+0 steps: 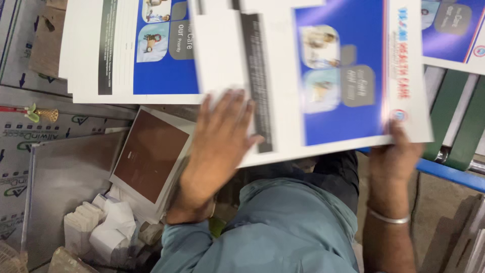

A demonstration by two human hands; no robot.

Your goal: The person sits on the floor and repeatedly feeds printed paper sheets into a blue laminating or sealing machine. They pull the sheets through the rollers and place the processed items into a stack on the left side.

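I hold a large printed sheet (323, 76), white with a blue panel and small photos, blurred by motion, in front of me. My left hand (217, 146) lies flat with spread fingers on its white near-left part. At the sheet's near-right corner, my right hand (396, 151), with a metal bangle on the wrist, grips its edge. A stack of similar blue and white sheets (131, 50) lies further left beneath it. Another such sheet (454, 30) shows at the far right.
A brown board in a white frame (151, 156) leans below the stack, beside a grey metal plate (65, 187). Folded white papers (101, 227) sit at lower left. A blue bar (449, 174) and green slats (454, 116) stand at the right.
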